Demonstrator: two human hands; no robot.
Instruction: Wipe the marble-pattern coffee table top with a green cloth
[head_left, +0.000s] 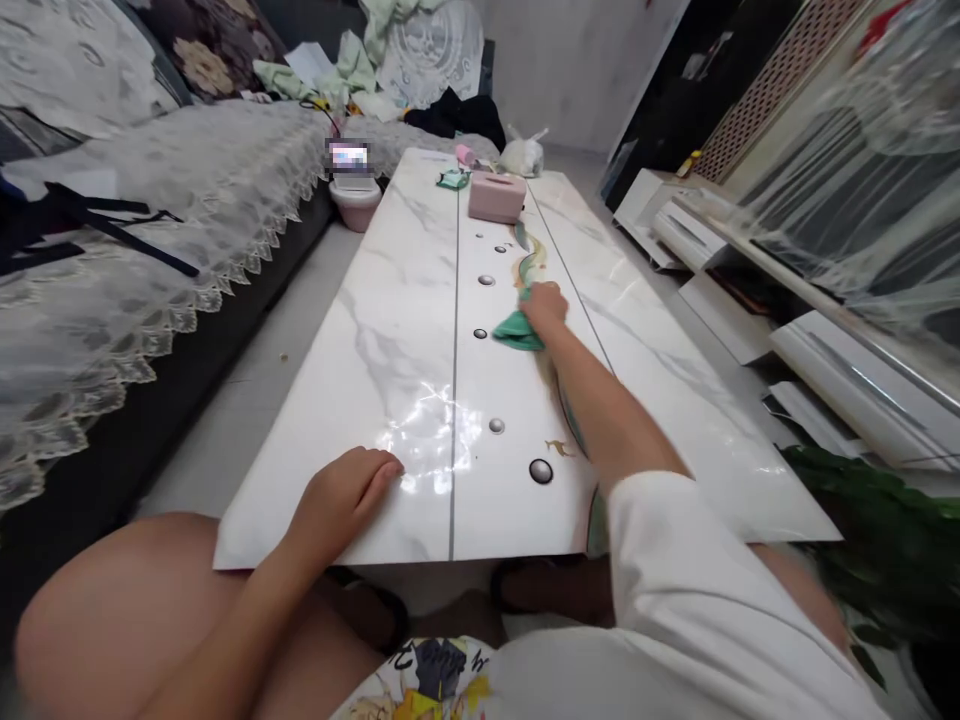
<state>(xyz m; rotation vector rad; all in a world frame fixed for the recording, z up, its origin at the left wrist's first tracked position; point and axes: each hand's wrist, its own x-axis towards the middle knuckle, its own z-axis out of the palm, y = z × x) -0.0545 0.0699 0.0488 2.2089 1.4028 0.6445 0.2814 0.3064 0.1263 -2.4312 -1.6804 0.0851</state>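
Observation:
My right hand [547, 305] reaches out over the middle of the white marbled table [390, 260], closed around a green cloth [516, 332]. The cloth lies bunched against the tabletop, spreading out to the left of my fingers. Its upper part is covered by the hand. Close to the table's near left edge, my left hand [346, 497] rests on the surface with its fingers curled in. Nothing shows in it. Printed grey dots and a wavy coloured pattern run down the central strip under my right arm.
A pink box [496, 197] stands toward the table's far end, with a small green packet [453, 179], a pink item [465, 155] and a white plastic bag [523, 155] around it. A lace-covered sofa [187, 190] runs along the left. Leafy plants [885, 540] grow at the near right.

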